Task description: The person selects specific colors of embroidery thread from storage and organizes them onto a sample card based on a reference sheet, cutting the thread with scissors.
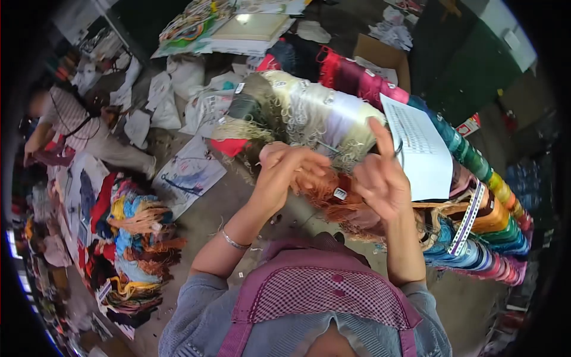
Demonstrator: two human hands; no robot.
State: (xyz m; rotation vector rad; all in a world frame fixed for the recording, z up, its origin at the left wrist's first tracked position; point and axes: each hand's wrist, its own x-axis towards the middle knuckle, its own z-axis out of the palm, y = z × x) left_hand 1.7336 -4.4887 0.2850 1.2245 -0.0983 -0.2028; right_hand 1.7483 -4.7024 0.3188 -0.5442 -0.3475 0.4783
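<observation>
My left hand (289, 171) is raised in front of the yarn rack, its fingers bent inward. Whatever it may pinch is too fine to see. Facing it, my right hand (383, 178) holds its index finger up while the other fingers curl in; a thread between them cannot be made out. Just behind and below the hands hang rust-orange yarn hanks (333, 199) with a small white label (339, 193). Beyond them lie cream-white yarn hanks (315, 107), also tagged. A printed sheet (419, 149) rests on the hanks right of my right hand.
Blue and green hanks (470, 250) and a patterned strip (467, 219) are at right. Mixed yarn bundles (140, 238) lie at left, near a white plastic sheet (190, 169) on the floor. Another person (83, 125) bends at far left. A cardboard box (380, 53) stands behind.
</observation>
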